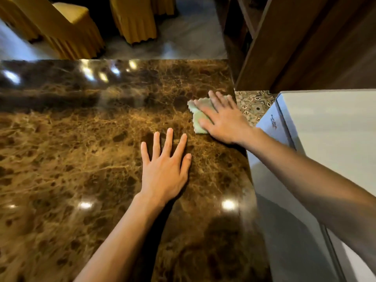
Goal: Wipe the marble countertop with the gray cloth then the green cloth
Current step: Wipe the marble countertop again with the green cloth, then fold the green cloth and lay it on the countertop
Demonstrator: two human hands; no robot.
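**Green cloth at work near the counter's right edge**

The right hand (222,119) presses flat on the green cloth (197,117) at the marble countertop (81,149), near its far right edge. The left hand (165,165) rests splayed, grasping nothing. This looks like step 2; next, sweep leftward across the unwiped marble. No gray cloth shows.

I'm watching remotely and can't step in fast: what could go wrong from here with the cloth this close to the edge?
1. The right hand presses the green cloth flat near the countertop's right edge; a stroke further right could push it off into the gap beside the fridge.
2. The left hand rests bare on the glossy marble and may leave prints on it.
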